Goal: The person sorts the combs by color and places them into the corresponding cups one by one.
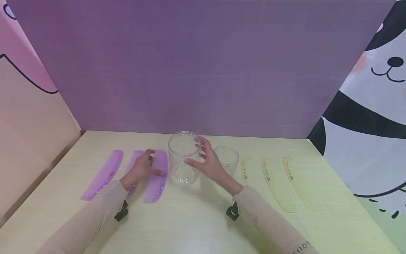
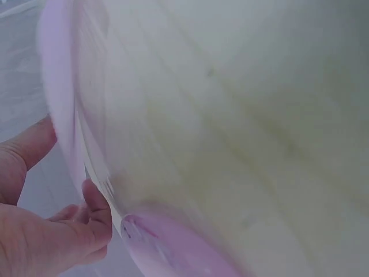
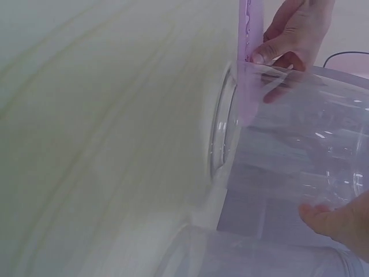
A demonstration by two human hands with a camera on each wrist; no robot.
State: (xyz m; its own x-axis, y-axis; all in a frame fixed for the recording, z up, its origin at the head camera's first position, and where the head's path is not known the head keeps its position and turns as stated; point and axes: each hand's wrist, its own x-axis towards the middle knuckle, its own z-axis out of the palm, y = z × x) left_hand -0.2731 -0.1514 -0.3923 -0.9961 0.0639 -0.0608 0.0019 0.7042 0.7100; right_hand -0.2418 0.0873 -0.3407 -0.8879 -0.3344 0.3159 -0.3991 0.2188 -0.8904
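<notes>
A large clear cylindrical jar (image 1: 185, 148) stands on the table, its base on the wood. My right hand (image 1: 207, 160) holds its right side, thumb at the front and fingers behind. Just left of it lies a purple comb (image 1: 156, 192), the rightmost of three. My left hand (image 1: 142, 167) is over this comb, thumb and fingers spread apart and slightly bent. In the right wrist view the left thumb (image 3: 262, 56) is at the comb's face; whether it touches is unclear. The left forearm partly hides the middle purple comb (image 1: 133, 160).
Another purple comb (image 1: 103, 174) lies at the left. A smaller clear jar (image 1: 229, 155) stands behind the right wrist. Three pale yellow see-through combs (image 1: 279, 190) lie to the right. A purple wall (image 1: 196, 70) closes off the table's back edge.
</notes>
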